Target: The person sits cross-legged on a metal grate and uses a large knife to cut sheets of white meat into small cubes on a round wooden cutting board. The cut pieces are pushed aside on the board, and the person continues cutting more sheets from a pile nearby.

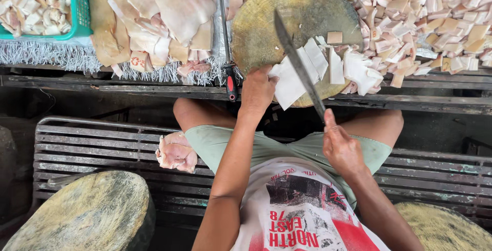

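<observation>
The left hand [258, 89] presses flat on a pale, floppy skin sheet [288, 84] at the frame's centre, on a round chopping block [261, 25]. The right hand [339, 146] grips a knife [300, 66]; the skin looks soft, greasy, best pinned near its edge.

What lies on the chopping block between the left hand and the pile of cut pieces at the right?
In the head view, a pale sheet under the left hand, the knife blade across it, then cut strips.

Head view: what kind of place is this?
Likely a market stall or small meat-prep workshop. A round wooden chopping block, a long knife in the right hand, and heaps of cut pale skin pieces beside a green basket.
</observation>
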